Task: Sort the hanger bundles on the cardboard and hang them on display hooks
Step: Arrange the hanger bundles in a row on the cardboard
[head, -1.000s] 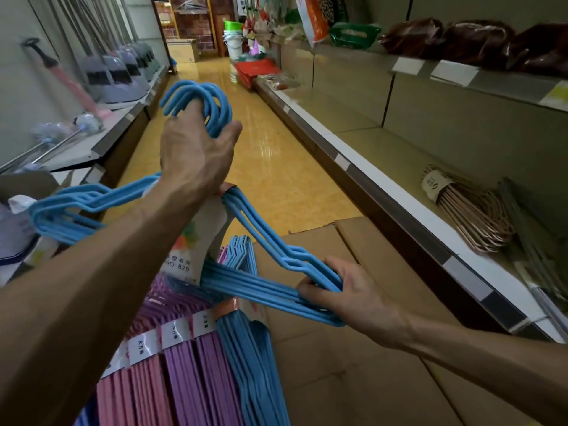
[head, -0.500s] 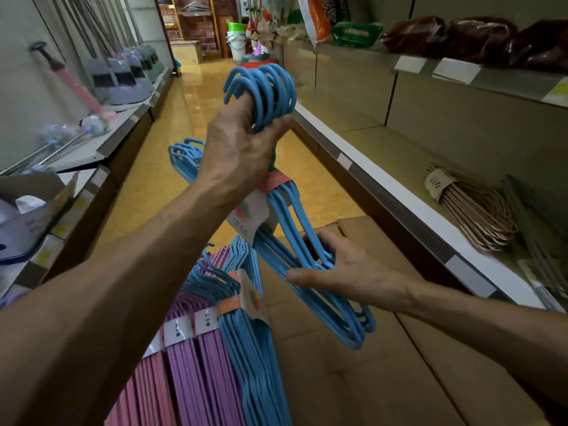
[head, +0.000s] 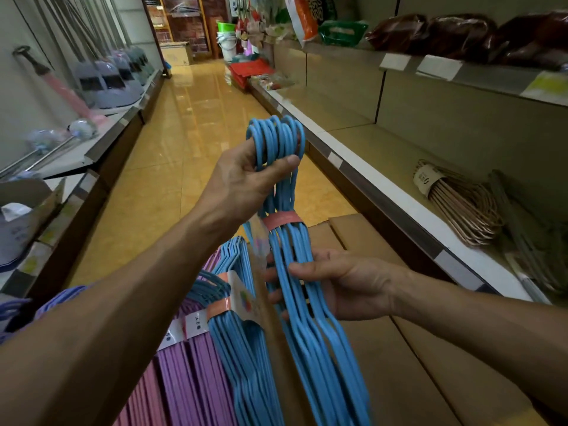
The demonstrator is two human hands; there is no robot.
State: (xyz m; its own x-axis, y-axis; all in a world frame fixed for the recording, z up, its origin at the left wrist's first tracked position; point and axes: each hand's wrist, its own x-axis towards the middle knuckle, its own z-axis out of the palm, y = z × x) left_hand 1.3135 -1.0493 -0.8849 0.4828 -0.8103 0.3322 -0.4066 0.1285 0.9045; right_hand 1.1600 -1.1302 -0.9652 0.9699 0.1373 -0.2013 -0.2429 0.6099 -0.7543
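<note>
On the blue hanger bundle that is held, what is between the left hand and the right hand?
In the head view, a pink paper band wraps the held blue bundle between the left hand at the hooks and the right hand lower down.

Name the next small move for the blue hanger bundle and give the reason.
Probably carry the blue hanger bundle up toward a display hook, none in view yet. The left hand already grips its hook ends, the right hand steadies the middle, and it hangs upright, clear of the cardboard.

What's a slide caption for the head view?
Left hand grips the blue hanger bundle by its hooks, right hand steadies it above the cardboard.
</note>
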